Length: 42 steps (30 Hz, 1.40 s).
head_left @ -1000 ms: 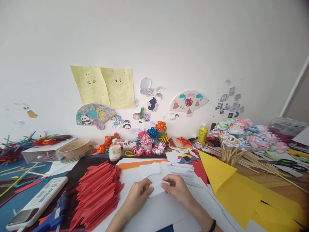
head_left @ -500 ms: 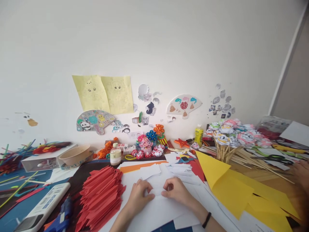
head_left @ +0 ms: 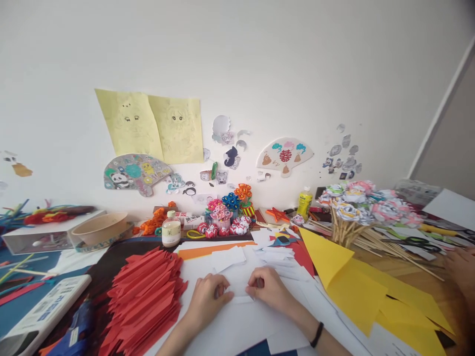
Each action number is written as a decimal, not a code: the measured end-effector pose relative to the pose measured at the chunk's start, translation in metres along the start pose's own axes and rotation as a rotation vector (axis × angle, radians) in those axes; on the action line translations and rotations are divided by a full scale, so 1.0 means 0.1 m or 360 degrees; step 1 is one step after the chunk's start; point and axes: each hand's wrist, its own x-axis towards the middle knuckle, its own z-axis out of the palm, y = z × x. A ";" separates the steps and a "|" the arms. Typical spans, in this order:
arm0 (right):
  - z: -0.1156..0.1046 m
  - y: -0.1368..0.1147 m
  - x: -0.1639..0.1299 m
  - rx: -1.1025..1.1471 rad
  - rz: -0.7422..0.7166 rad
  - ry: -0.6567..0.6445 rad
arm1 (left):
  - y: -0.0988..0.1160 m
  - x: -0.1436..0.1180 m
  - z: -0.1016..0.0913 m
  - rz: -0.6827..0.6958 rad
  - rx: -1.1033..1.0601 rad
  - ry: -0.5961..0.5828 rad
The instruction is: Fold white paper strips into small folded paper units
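Between my two hands is a small piece of white paper [head_left: 239, 291], with a folded edge along its near side. My left hand [head_left: 208, 297] pinches its left end between thumb and fingers. At the right end, the fingertips of my right hand [head_left: 270, 290] are closed on the same piece. Both hands rest over large white sheets [head_left: 222, 329]. Just beyond them lie a loose white slip [head_left: 229, 258] and a stack of white folded strips [head_left: 276, 257]. To the left is a heap of folded red paper strips [head_left: 146, 301].
Yellow sheets [head_left: 356, 291] lie on the right, near a bunch of paper flowers [head_left: 349, 210] on sticks and scissors [head_left: 413, 242]. A glue gun [head_left: 76, 329], a white power strip [head_left: 48, 314] and a small bottle [head_left: 171, 230] stand left. Another person's hand [head_left: 462, 272] shows at the right edge.
My hands have drawn slightly apart, and the near edge of the white paper now shows a fold more clearly. The camera view has shifted a little.
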 end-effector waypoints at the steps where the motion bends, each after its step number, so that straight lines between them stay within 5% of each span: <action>1: 0.00 -0.01 0.00 -0.0001 -0.0009 0.0003 | 0.00 0.00 0.01 0.0021 -0.0011 0.0023; 17: 0.02 -0.04 -0.06 -0.0056 -0.0140 0.0041 | 0.02 -0.02 0.02 0.0182 -0.0173 0.0159; 32: 0.01 -0.05 -0.10 -0.0130 -0.0426 0.0076 | 0.03 -0.04 -0.04 0.0466 0.0019 0.0160; 42: 0.01 -0.06 -0.13 -0.0274 -0.0556 0.0095 | 0.07 -0.07 0.08 0.0613 0.0361 0.0234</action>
